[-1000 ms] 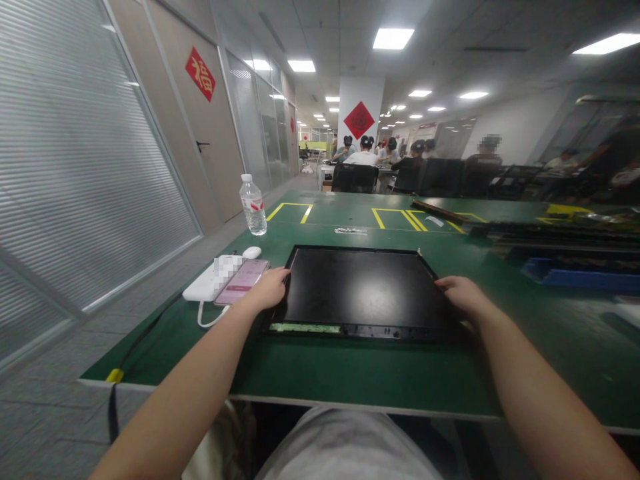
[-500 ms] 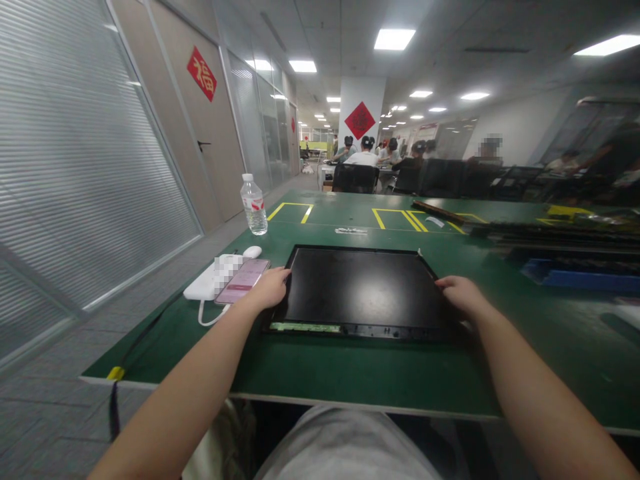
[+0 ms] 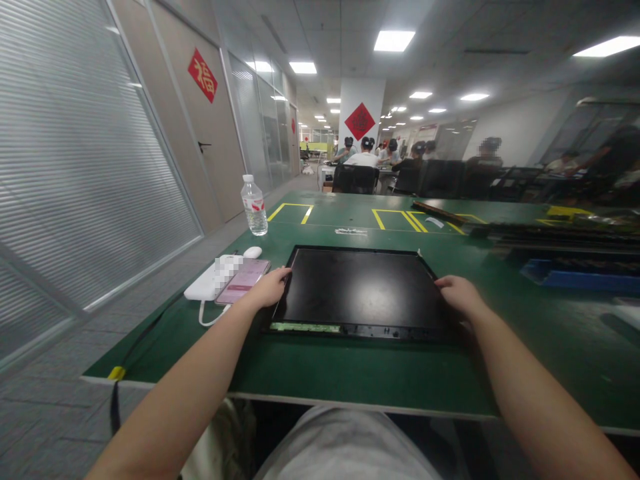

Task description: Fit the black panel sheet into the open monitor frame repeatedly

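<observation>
A black flat display panel (image 3: 360, 287) lies on the green table in front of me, its dark screen facing up and catching a soft reflection. Along its near edge runs a strip that is greenish on the left and black on the right. My left hand (image 3: 273, 287) grips the panel's left edge, thumb on top of the rim. On the opposite side my right hand (image 3: 460, 295) holds the right edge in the same way. The fingers beneath the rim are hidden on both sides.
Left of the panel are a phone (image 3: 243, 283), a white box-like device (image 3: 205, 279) with a cable, and a white mouse-shaped object (image 3: 253, 253). A water bottle (image 3: 255, 207) stands behind them. Dark strips (image 3: 555, 237) and a blue channel piece (image 3: 575, 275) lie at right. People sit beyond.
</observation>
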Demonstrator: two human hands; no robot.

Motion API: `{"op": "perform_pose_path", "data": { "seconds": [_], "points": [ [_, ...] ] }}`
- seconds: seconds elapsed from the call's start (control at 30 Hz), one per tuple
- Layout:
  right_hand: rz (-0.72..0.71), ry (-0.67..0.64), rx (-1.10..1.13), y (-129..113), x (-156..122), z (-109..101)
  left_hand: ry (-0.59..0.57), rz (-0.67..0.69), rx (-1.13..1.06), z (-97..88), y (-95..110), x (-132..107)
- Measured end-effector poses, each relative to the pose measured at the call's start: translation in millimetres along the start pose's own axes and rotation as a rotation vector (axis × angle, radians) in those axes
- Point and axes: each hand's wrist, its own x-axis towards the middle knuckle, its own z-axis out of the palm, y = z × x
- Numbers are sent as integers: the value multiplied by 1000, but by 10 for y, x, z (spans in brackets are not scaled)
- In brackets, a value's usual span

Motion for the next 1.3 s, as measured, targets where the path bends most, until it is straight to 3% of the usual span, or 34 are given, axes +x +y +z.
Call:
{"op": "perform_pose_path", "data": {
  "seconds": [0.4,0.6,0.73,1.1,1.3],
  "points": [
    [0,-1,83,102,80,62,62,-200,-634,-121,166,-94],
    [30,-20,96,95,69,53,80,-197,-1000,-150,248,-110],
    [28,-16,84,48,35,29,103,-248,-1015,-153,273,-112],
    [1,27,53,34,14,21,-46,-432,-1179,-160,269,-103],
    [-12,17,40,22,7,15,-97,-438,-1192,-171,289,-112]
  ]
}}
